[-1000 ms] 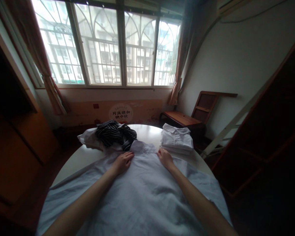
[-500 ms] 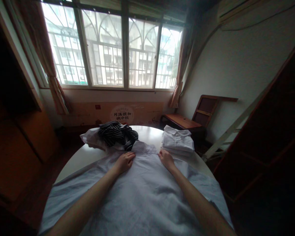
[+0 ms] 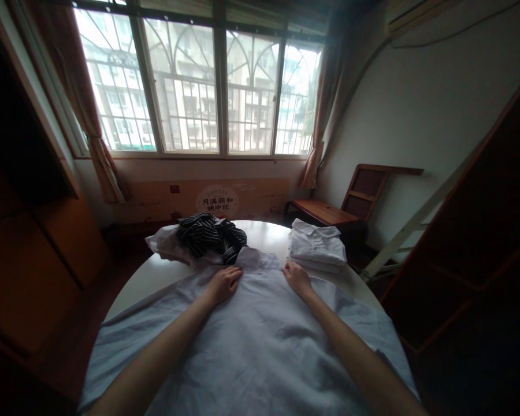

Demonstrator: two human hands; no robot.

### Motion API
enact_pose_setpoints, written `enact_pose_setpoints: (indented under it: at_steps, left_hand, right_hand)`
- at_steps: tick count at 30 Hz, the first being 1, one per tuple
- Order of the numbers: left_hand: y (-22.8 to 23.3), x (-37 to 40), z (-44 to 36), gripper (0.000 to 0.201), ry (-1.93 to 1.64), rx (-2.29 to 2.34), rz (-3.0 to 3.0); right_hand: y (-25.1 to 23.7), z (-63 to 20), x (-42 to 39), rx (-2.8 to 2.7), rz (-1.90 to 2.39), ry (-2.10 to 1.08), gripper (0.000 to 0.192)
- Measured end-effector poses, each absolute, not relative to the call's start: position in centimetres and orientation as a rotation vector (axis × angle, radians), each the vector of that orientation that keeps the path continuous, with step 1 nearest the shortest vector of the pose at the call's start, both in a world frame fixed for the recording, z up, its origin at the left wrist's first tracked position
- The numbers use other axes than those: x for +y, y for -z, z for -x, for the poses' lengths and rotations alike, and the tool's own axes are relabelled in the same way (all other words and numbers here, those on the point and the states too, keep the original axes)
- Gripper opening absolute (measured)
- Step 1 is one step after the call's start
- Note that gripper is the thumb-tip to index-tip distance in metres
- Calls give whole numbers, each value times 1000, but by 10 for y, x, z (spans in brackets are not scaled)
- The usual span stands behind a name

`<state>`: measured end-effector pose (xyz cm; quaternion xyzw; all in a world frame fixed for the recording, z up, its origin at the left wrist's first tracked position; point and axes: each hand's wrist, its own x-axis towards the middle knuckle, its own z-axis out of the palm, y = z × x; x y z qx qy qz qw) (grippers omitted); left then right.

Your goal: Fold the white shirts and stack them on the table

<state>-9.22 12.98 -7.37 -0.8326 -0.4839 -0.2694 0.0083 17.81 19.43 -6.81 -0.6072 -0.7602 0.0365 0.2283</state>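
Note:
A white shirt (image 3: 247, 341) lies spread over the round table, its collar (image 3: 257, 258) at the far end and its sleeves reaching out to both sides. Just left of the collar, my left hand (image 3: 225, 284) is closed on the shirt's shoulder fabric, fingers bent. On the collar's right side my right hand (image 3: 297, 277) pinches the shirt cloth, thumb and fingers together. The fingertips of both hands are partly hidden against the cloth.
Folded white shirts (image 3: 316, 245) are stacked at the table's far right. A black striped garment (image 3: 210, 237) lies bunched with white cloth (image 3: 164, 241) at the far left. Beyond the white table (image 3: 264, 230) stand a wooden chair (image 3: 329, 212) and a barred window.
The camera view has shifted slightly, moving the scene a little to the right. Both hands keep their places beside the collar, and the shirt looks unchanged.

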Motion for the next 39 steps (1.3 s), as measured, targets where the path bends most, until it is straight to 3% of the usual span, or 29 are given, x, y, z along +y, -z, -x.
enact_pose_setpoints:
  at_steps: [39]
  left_hand:
    - [72,131,92,42,815,-1529,2631]
  right_hand:
    - [62,-176,190,-2111,1692,-89,8]
